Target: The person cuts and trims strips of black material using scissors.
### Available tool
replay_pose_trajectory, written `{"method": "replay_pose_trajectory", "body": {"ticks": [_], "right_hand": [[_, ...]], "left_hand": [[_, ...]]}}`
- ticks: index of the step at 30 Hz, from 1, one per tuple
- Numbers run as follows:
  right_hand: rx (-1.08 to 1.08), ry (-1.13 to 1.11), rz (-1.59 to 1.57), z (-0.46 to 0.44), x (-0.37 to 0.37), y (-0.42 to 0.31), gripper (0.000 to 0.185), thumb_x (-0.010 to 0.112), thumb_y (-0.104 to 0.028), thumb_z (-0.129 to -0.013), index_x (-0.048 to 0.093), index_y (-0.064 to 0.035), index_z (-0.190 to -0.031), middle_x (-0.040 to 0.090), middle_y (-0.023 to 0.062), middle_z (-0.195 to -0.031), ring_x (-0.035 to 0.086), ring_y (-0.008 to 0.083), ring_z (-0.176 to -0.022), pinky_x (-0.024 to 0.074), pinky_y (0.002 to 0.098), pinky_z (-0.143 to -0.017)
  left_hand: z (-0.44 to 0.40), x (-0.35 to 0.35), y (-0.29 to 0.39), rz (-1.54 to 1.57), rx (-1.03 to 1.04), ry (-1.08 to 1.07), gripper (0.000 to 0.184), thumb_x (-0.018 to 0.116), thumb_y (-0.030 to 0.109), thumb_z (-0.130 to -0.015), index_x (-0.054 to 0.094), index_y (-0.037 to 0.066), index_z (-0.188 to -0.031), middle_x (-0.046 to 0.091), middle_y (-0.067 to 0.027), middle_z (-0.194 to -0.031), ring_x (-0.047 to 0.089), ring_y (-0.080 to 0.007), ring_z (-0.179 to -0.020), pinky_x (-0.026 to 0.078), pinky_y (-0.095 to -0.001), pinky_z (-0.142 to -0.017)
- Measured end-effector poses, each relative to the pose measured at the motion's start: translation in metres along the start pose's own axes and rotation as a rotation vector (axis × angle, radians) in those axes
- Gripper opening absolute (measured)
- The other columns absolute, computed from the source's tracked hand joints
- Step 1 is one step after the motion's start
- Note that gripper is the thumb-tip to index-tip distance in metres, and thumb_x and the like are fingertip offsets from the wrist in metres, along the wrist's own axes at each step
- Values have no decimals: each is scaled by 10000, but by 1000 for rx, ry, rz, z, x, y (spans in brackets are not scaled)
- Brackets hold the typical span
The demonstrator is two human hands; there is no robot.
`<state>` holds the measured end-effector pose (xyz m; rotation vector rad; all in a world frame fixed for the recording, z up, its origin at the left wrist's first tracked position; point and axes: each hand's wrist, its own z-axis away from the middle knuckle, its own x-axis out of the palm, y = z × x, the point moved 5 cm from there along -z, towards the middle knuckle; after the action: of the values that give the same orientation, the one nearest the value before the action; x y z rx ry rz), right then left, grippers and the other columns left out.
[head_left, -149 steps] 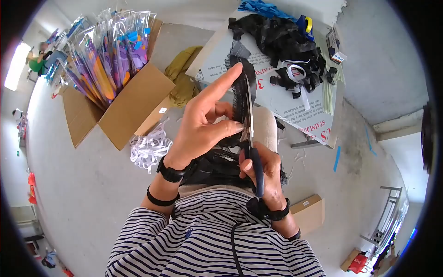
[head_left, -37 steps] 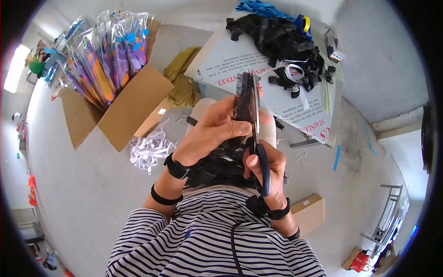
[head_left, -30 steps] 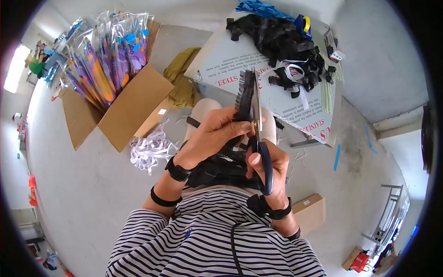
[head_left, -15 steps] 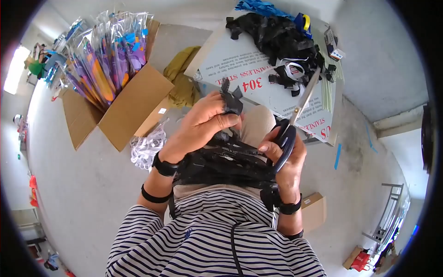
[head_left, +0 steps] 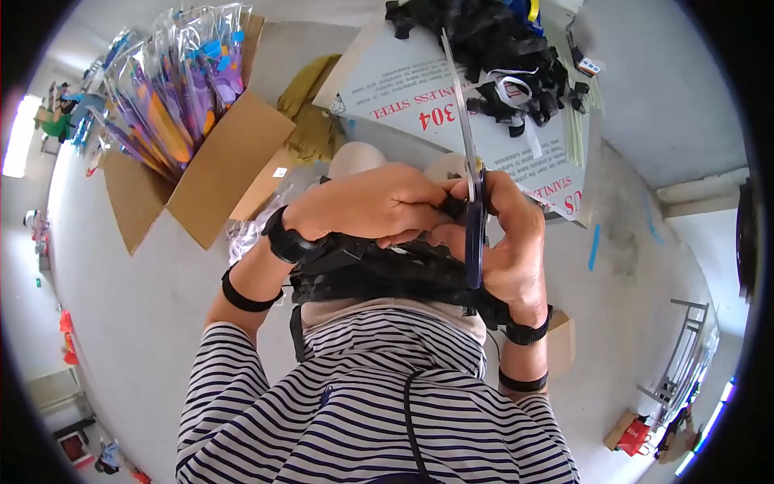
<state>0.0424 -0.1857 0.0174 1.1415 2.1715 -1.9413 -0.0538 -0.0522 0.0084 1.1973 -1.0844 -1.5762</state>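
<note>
My right hand grips a pair of scissors by its dark handles, the long blades pointing up and away from me. Its fingertips meet those of my left hand in front of my lap. Between them, my left hand pinches a small crumpled piece of black material, mostly hidden by the fingers. Across my lap lies more black strip-like material. Beyond the hands, a heap of black pieces with a white band lies on a printed sheet-covered board.
On the left stands an open cardboard box full of purple-and-orange items in clear bags. An olive cloth and white strips lie beside it. Blue tape marks the floor at right.
My left hand has come right and down with the black piece to meet my right hand. The scissors have swung from leaning right to nearly upright, and my right hand has shifted slightly inward.
</note>
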Motion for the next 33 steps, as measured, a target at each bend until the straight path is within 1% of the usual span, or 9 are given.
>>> {"method": "replay_pose_trajectory", "body": {"ticks": [2,5,11,16,23,25,26,30,33], "right_hand": [[-42,3,26,-2,2,4,412,838,-29,-679,631,31,-1031,695,80,-903,662,143,-845,527,295,-830],[-61,19,-43,-1,4,7,379,830,-98,-690,603,-2,-977,616,133,-821,585,286,-738,485,354,-692],[241,174,-384,6,-19,18,320,782,-69,-722,622,16,-986,636,21,-830,597,100,-731,497,245,-679],[338,273,-359,39,-62,46,298,758,-71,-724,603,29,-958,618,42,-736,618,121,-587,502,245,-540],[653,223,-236,135,-49,137,232,668,71,-699,598,4,-909,598,25,-675,580,104,-543,457,255,-490],[794,113,-260,161,-40,156,227,712,92,-729,610,22,-920,618,40,-699,611,118,-583,475,261,-519],[833,109,-270,173,-36,166,241,746,83,-734,619,38,-934,652,65,-734,635,122,-625,498,265,-548],[879,387,-205,184,-62,179,229,771,-17,-770,615,31,-931,713,110,-831,646,140,-633,507,268,-541],[880,514,-91,162,-82,186,203,756,-66,-832,596,-5,-939,702,64,-813,627,100,-639,478,241,-517]], "left_hand": [[-1,-2,-4,-5,-61,7,239,556,137,-974,601,-30,-809,534,-56,-523,523,-146,-440,398,-307,-459],[-1,-6,1,12,-91,68,261,584,160,-974,599,-26,-791,536,-45,-532,518,-128,-447,392,-294,-457],[19,-25,3,-30,-153,93,215,649,147,-955,602,-11,-817,475,-4,-536,469,-78,-464,344,-271,-443],[101,-66,-10,-118,-419,272,179,696,130,-915,611,5,-819,475,52,-611,418,-32,-510,309,-241,-467],[170,-19,-142,4,-632,132,177,662,184,-942,706,14,-920,507,42,-611,459,-37,-535,344,-252,-485],[177,2,-189,114,-682,84,246,685,243,-907,726,6,-959,686,-55,-754,653,-112,-676,510,-278,-625],[171,-1,-192,-97,-525,37,262,702,246,-891,723,0,-979,731,-105,-855,701,-177,-806,549,-329,-748],[145,-84,-187,-296,-637,447,231,714,170,-871,706,-3,-1024,730,-127,-868,707,-243,-840,533,-349,-734],[31,-126,-143,-475,-268,590,250,736,145,-849,689,5,-1052,714,-150,-921,703,-276,-842,533,-362,-727]]}}
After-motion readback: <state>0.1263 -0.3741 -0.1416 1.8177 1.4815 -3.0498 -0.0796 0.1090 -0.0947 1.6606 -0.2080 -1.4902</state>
